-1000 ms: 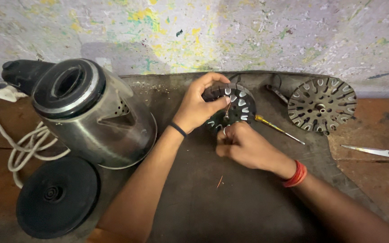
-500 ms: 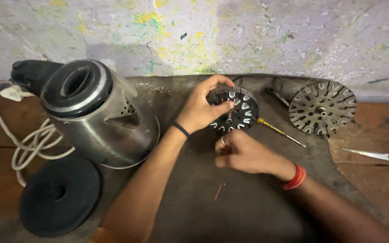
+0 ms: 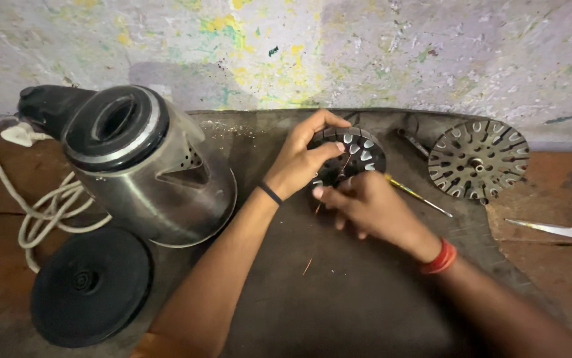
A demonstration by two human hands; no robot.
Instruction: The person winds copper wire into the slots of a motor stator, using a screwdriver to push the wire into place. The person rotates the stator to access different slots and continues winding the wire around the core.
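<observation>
Gripping a round slotted metal stator (image 3: pixel 355 154), both hands work copper wire.

Left hand (image 3: pixel 297 161) up front, fingers curled, thumb and fingertips pinched shut. Thin black band on left wrist. Right hand (image 3: pixel 364 206) just below, knuckles up, fingers bent in a pinch. Red band on right wrist. Both forearms bare, reaching forward.
</observation>
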